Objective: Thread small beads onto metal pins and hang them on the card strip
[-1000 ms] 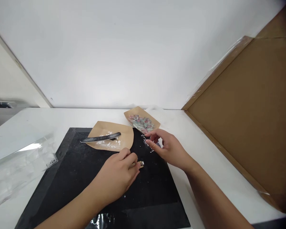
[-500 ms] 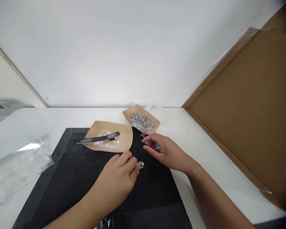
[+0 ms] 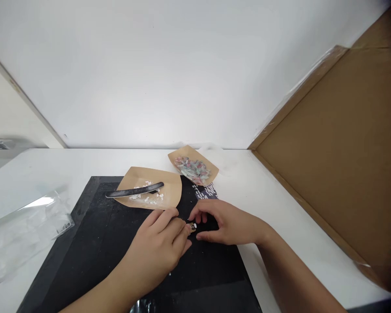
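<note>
My left hand (image 3: 161,245) is closed over the black board (image 3: 94,243), pinching a small tan piece (image 3: 192,227) with a dark and white tip that sticks out past its fingertips. Just to the right, my right hand (image 3: 226,224) is open, thumb and fingers apart around the tip of that piece, with nothing visible between them. Behind my right hand lies a dark sheet (image 3: 208,191) with rows of small white pieces. A black file (image 3: 135,190) rests across a brown paper tray (image 3: 171,189) holding white bits.
A second paper tray (image 3: 211,167) with pink and greenish wrapped pieces stands at the back. Clear plastic packaging (image 3: 26,239) lies on the left of the white table (image 3: 247,174). A large cardboard panel (image 3: 339,152) stands along the right side.
My right hand has moved down and nearer to my left hand, uncovering more of the sheet with white pieces. My left hand still holds the small piece.
</note>
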### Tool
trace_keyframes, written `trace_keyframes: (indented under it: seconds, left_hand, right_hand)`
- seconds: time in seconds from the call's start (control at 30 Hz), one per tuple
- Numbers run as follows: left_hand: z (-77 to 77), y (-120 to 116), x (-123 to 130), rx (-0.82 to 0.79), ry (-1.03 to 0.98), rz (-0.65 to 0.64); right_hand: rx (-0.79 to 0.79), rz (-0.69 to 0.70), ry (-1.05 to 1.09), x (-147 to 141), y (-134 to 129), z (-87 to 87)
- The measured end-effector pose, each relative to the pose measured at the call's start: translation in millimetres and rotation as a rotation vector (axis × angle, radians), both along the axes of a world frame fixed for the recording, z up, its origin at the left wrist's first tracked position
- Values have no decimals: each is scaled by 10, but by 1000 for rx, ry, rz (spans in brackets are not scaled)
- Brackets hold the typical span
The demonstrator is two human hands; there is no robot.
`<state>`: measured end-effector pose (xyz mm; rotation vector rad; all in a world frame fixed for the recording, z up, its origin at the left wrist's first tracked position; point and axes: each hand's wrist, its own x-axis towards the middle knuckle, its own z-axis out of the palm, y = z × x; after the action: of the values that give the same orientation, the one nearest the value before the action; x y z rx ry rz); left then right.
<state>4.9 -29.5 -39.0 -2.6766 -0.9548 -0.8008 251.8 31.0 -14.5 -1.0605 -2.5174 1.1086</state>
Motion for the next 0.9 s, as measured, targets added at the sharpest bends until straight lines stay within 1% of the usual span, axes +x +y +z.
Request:
trace_keyframes:
  seconds: [0.23, 0.4, 0.5, 0.6, 0.73, 0.8, 0.87, 0.9]
  left_hand:
    - [77, 54, -74, -47, -70, 74]
    - [106, 105, -123, -50, -149, 104]
    - [108, 103, -124, -46, -153, 128]
    - [107, 93, -123, -62, -147, 132]
    - [109, 106, -137, -62, -173, 134]
    - [114, 115, -140, -68, -198, 135]
    - [123, 117, -135, -83, -230, 129]
    - [129, 114, -130, -94, -250, 119]
  right_hand:
    - [37, -39, -42, -74, 29, -83]
    - [81, -27, -11, -106, 41, -109]
    - [109, -18, 41, -130, 45, -110]
    - [95, -17, 69, -137, 50, -131]
    - [18, -69, 80, -95, 61, -162]
    - [-16, -106, 89, -68, 64, -142]
    - [10, -156, 138, -55, 56, -89]
    - [51, -185, 195, -58, 45, -54]
